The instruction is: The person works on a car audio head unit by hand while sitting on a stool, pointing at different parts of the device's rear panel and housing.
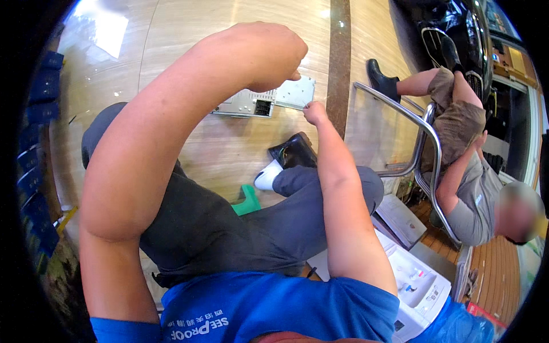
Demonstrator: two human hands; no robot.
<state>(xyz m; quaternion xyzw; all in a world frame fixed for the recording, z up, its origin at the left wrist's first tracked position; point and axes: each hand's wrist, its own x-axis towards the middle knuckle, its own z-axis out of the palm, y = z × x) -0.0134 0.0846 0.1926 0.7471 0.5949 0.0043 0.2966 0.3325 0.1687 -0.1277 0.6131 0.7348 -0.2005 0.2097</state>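
Note:
On the shiny floor ahead of me lies a silver metal electronics case (243,107) with a dark socket or vent at its right end. Beside it is a flat pale metal panel (298,90) with small holes along one edge. My left hand (271,54) is curled over the case, knuckles up and thumb tucked in. Its fingers, and whatever they hold, are hidden under the hand. My right hand (315,114) is closed in a pinch at the panel's near right corner.
My black shoe (294,151) and a green object (247,201) are near my legs. A chrome chair frame (426,131) and a seated person (457,126) are to the right, before a black car (457,34). A white tray (420,286) lies beside me; blue boxes (43,91) line the left.

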